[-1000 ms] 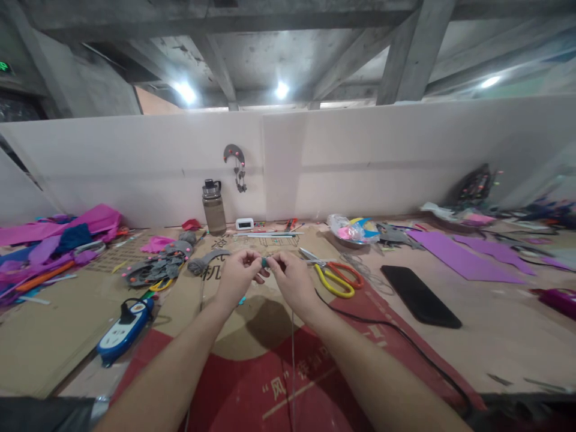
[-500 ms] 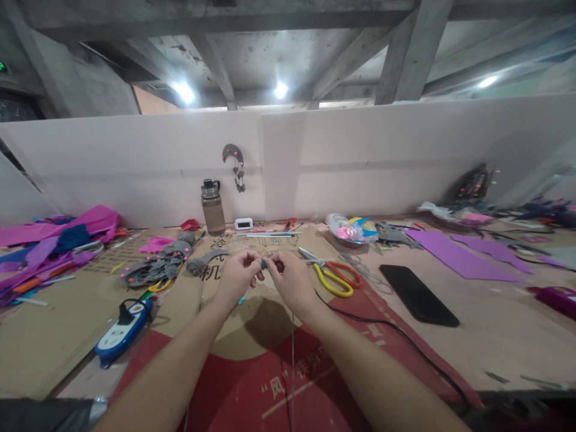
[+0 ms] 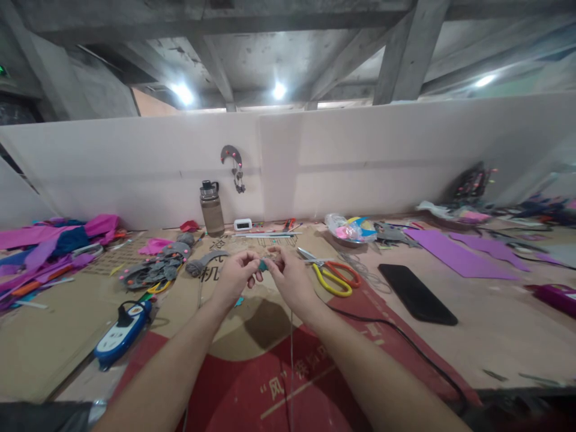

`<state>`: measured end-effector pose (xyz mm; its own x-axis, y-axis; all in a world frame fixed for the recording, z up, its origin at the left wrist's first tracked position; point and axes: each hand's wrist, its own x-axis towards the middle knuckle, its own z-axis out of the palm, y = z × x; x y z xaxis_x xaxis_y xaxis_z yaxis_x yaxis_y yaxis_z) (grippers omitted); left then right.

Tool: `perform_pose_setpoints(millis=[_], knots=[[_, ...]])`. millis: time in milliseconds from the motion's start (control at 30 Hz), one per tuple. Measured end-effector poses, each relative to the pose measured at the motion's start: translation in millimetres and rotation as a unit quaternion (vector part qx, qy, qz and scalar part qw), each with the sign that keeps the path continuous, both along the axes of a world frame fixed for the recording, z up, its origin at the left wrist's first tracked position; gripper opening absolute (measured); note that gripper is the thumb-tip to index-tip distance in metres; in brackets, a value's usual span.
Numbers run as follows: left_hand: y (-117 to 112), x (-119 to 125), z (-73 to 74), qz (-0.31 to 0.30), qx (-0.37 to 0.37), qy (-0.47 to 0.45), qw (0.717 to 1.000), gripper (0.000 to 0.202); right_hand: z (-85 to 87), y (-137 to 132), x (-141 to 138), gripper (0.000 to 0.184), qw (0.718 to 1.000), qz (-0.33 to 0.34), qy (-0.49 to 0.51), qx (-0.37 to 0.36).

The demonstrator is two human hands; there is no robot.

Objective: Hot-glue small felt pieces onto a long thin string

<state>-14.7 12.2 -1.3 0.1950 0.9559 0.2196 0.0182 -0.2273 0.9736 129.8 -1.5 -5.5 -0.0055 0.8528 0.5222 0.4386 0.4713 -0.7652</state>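
Above the middle of the cardboard-covered table (image 3: 495, 336), my left hand (image 3: 234, 277) and my right hand (image 3: 290, 277) meet fingertip to fingertip. Both are closed in a pinch on a small teal bead (image 3: 262, 264) held between them. A thin thread (image 3: 291, 348) hangs down from under my right hand toward me. Yellow and orange scissors (image 3: 333, 277) lie just right of my right hand.
A black phone (image 3: 417, 294) lies to the right, a blue and white power strip (image 3: 120, 332) to the left, and a black cable (image 3: 405, 339) runs past my right arm. A water bottle (image 3: 212, 208) stands by the white partition. Grey felt pieces (image 3: 157, 267) and purple sheets (image 3: 454, 255) lie around.
Both hands have stayed together on the bead, shifting slightly up and left in the view; my fingers have turned a little around it.
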Motion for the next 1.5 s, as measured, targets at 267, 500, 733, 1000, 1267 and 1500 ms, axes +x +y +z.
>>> perform_pose_setpoints(millis=[267, 500, 733, 1000, 1267, 1500], knots=[[3, 0, -1.3, -0.018, -0.034, -0.03, 0.999, 0.022, -2.7, 4, 0, 0.02, 1.0, 0.016, -0.005, 0.021], [2, -3, 4.6, -0.054, -0.103, -0.115, 0.987, 0.034, -7.4, 14, 3, 0.023, 0.992, 0.047, 0.104, -0.044], [24, -17, -13.3, 0.076, -0.065, -0.074, 0.992, 0.031, -4.9, 14, 5, 0.025, 0.986, 0.065, 0.137, -0.065], [39, -27, -30.8, 0.124, -0.018, -0.021, 0.992, 0.034, -9.7, 19, 3, 0.024, 0.992, 0.046, 0.11, -0.04], [38, -25, -22.0, 0.066, 0.011, -0.074, 0.995, 0.03, -18.6, 31, 3, 0.022, 0.994, 0.036, 0.103, -0.031], [32, -21, -17.0, 0.018, -0.008, -0.078, 0.997, 0.016, -16.6, 29, 2, 0.019, 0.993, 0.033, 0.107, -0.032]])
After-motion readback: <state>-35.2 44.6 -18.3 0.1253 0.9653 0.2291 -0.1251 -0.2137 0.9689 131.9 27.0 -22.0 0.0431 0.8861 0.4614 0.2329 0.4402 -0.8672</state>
